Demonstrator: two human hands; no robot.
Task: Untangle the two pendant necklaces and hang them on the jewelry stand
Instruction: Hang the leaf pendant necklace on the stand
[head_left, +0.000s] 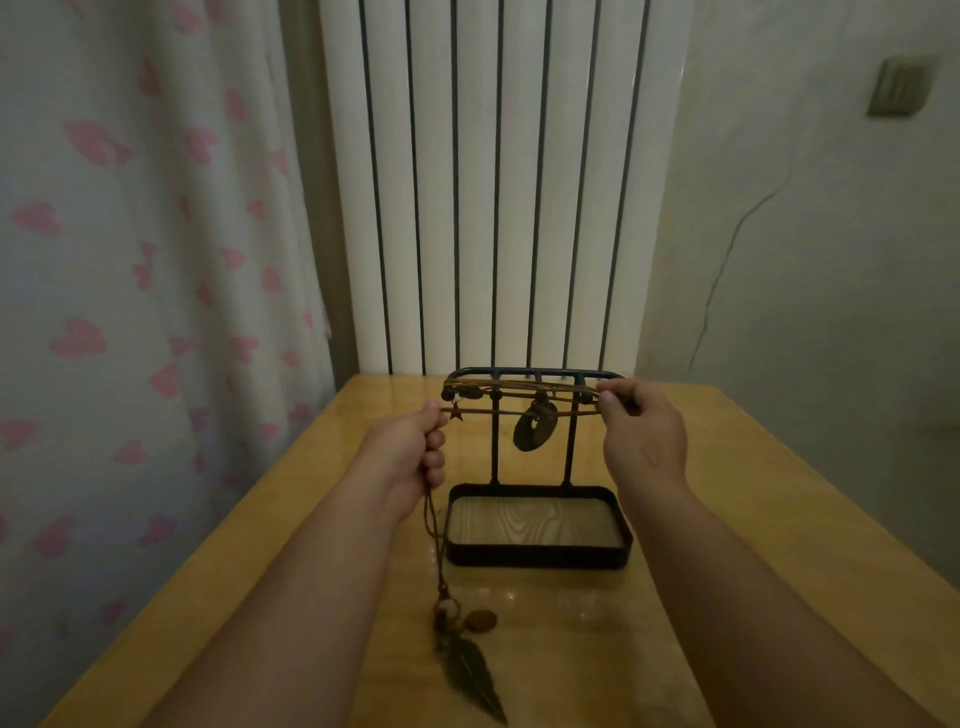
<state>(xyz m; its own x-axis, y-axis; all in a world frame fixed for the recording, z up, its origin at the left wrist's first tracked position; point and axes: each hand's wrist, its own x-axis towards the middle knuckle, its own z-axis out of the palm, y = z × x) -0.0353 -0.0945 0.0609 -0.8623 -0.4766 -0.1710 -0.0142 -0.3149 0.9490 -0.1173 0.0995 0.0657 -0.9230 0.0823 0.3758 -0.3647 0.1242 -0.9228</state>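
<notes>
Head view showed the left hand (415, 452) at 9 o'clock of the jewelry stand's (540, 558) top rail and the right hand (641, 431) at 3 o'clock. Each pinched one end of a brown beaded necklace (519, 391) pulled taut just in front of the rail. Its dark disc pendant (535, 432) hung between the stand's two posts. A second cord (435, 525) dropped from the left hand's curled fingers, and its leaf pendant (475, 675) lay on the counter (701, 519) at 7 o'clock of the stand's tray.
</notes>
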